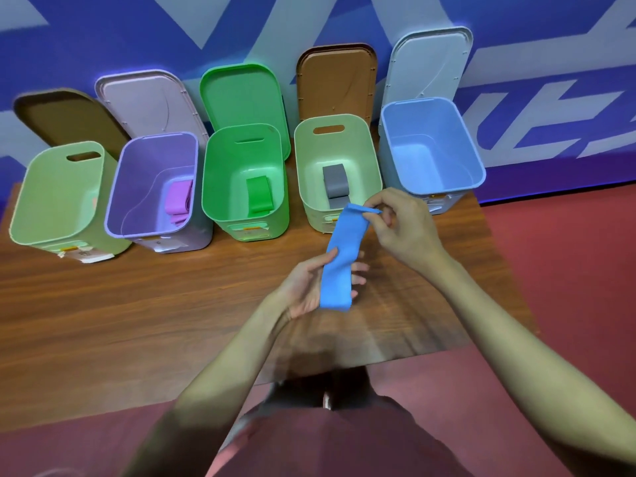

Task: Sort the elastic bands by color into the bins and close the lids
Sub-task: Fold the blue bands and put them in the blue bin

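A blue elastic band (342,259) hangs stretched between both hands above the wooden table (137,321). My right hand (402,228) pinches its far end, and my left hand (309,287) holds its near end, thumb on top and fingers underneath. Five open bins stand in a row at the table's back: a pale green bin (44,187), a purple bin (137,173) with a pink band (179,201), a green bin (220,173) with a green band (260,196), a light green bin (309,166) with a grey band (335,184), and a blue bin (447,132).
All lids stand upright behind the bins against a blue and white wall: brown (65,115), lilac (151,101), green (241,94), orange-brown (335,80) and pale grey (430,63). Red floor (568,270) lies to the right of and in front of the table.
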